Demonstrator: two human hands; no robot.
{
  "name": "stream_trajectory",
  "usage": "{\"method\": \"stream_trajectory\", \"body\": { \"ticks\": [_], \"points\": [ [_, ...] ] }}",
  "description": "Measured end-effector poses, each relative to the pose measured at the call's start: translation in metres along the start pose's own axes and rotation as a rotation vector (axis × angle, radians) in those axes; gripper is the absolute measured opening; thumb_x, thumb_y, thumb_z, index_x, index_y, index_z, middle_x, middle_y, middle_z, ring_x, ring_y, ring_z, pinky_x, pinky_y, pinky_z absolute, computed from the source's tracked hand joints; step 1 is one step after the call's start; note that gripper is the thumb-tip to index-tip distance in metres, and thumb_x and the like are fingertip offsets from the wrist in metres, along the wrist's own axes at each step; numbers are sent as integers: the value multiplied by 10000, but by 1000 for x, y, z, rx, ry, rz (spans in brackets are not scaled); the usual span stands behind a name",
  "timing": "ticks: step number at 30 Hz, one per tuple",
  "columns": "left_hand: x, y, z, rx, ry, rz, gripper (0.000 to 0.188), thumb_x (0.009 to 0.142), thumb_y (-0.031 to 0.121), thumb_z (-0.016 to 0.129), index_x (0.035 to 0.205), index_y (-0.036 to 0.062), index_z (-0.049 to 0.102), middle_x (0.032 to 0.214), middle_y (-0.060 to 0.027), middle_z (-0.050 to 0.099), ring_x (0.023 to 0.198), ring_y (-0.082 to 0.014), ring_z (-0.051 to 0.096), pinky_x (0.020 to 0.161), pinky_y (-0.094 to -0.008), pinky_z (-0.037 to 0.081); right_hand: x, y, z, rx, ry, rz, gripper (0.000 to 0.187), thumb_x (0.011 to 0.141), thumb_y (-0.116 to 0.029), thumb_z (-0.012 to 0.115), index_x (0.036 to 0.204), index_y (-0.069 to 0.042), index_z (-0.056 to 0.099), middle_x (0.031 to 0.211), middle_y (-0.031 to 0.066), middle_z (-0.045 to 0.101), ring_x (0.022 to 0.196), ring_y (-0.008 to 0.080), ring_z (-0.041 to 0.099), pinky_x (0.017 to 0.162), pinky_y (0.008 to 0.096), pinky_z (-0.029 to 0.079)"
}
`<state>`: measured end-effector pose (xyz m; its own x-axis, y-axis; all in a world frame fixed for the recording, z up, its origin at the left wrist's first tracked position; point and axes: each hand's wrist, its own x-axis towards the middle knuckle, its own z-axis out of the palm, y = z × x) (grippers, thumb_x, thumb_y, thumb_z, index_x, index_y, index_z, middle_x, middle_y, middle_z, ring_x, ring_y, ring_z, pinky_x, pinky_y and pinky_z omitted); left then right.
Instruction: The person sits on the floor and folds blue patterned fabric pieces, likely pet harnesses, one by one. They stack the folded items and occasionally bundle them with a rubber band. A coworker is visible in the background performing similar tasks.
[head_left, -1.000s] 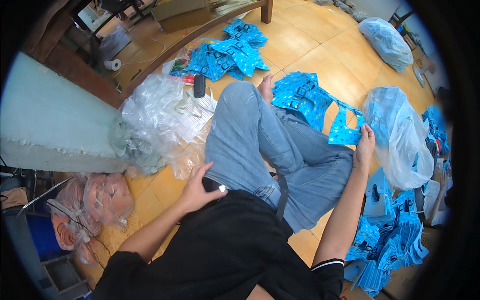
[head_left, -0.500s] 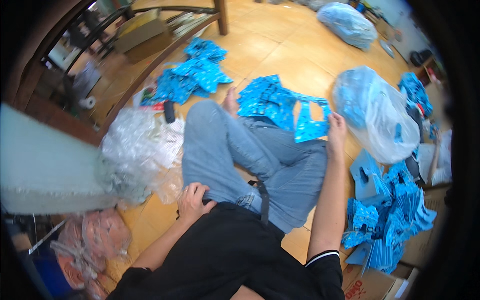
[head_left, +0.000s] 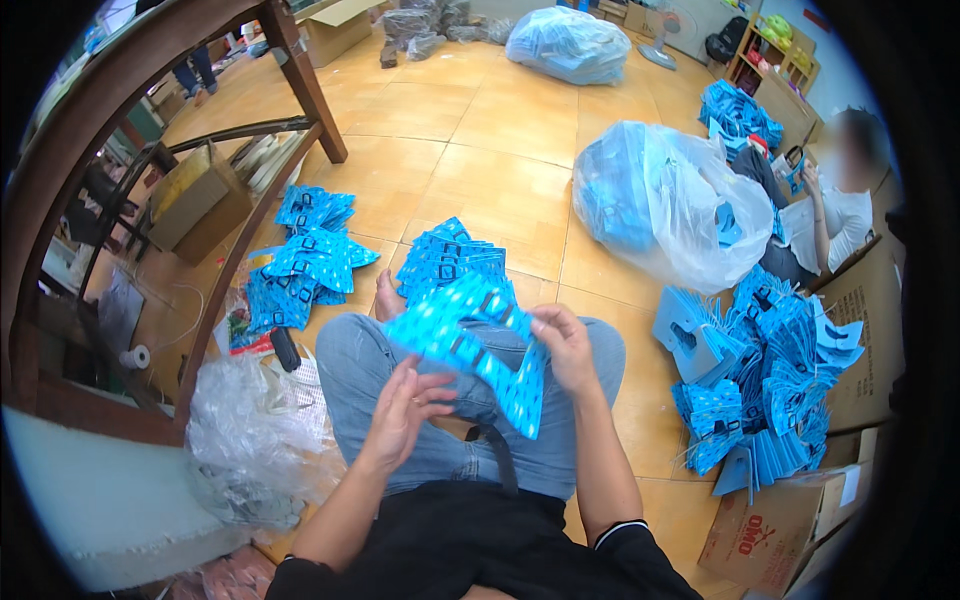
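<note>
A blue printed cut-out sheet with pale spots, dark patches and an opening in its middle hangs slightly blurred above my lap. Its right edge is pinched between the thumb and fingers of my right hand. My left hand is open at the sheet's lower left, fingers apart; I cannot tell if they touch it. Just past my crossed legs lies a fanned stack of similar blue sheets, next to my bare foot. Farther left, a heap of blue sheets rests on the floor.
Right of me lie a large pile of blue pieces, a clear bag of blue pieces and a cardboard box. Crumpled clear plastic and a wooden frame stand left. Another person sits at the right.
My right hand has drawn one blue sheet from near the stack to above my lap. My left hand has risen from my hip toward it. The view has shifted.
</note>
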<state>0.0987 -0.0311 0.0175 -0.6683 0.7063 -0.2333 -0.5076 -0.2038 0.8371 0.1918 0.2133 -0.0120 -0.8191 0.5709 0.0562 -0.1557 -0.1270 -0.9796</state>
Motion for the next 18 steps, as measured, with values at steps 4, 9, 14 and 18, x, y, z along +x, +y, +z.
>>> {"method": "stream_trajectory", "body": {
  "ticks": [4, 9, 14, 18],
  "points": [
    [28, 7, 8, -178, -99, -41, 436, 1027, 296, 488, 1366, 27, 435, 1150, -140, 651, 1041, -235, 654, 839, -375, 556, -4, -16, 3, -205, -104, -34, 217, 919, -87, 631, 1117, 0, 656, 933, 22, 670, 886, 76, 582, 782, 231, 471],
    [55, 13, 0, -136, -59, -65, 378, 1024, 236, 497, 1344, 42, 450, 1148, -122, 651, 1043, -228, 665, 788, -346, 594, 18, -9, 19, -21, 45, -38, 432, 927, -98, 630, 1325, 11, 504, 1264, 97, 562, 974, 117, 589, 799, 286, 506],
    [68, 11, -9, -207, 145, 58, 359, 1020, 224, 503, 1343, 72, 457, 1180, -113, 635, 1018, -206, 668, 751, -328, 604, 18, 18, 49, -416, 234, 15, 704, 857, -176, 729, 1438, 5, 375, 1397, 202, 436, 1129, 267, 564, 929, 399, 488],
    [67, 7, -10, -260, 214, 70, 370, 1019, 226, 509, 1358, 91, 450, 1211, -102, 618, 1040, -203, 654, 790, -348, 596, -4, 17, 72, -858, 143, -424, 758, 823, -215, 760, 1435, 19, 377, 1393, 270, 440, 1240, 368, 508, 1002, 433, 441]
  ]
}}
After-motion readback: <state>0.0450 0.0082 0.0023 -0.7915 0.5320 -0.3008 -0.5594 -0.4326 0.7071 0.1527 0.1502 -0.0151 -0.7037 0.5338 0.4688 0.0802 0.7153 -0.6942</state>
